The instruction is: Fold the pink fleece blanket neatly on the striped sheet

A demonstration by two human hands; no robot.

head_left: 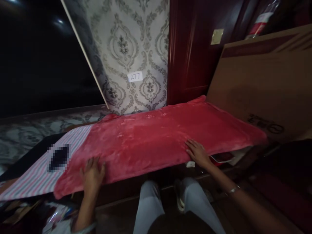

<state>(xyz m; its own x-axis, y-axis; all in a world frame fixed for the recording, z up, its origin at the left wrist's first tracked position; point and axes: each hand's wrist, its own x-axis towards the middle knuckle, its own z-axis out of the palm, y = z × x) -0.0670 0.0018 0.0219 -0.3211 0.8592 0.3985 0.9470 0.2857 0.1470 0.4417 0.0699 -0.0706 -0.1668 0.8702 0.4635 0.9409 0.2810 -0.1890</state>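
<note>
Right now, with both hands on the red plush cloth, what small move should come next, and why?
Perhaps slide the right hand to the far right corner of the red plush cloth and smooth it, because it looks rumpled near the brown cardboard.

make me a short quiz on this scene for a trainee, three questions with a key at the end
1. True or false: the left hand and the right hand both lie on the red cloth.
2. Which number is written on the label on the patterned wall?
a) 172
b) 277
c) 727
3. Fill in the blank: of the two hands, the ____ one is nearer to the striped cloth.

Key: 1. True; 2. b; 3. left
</note>
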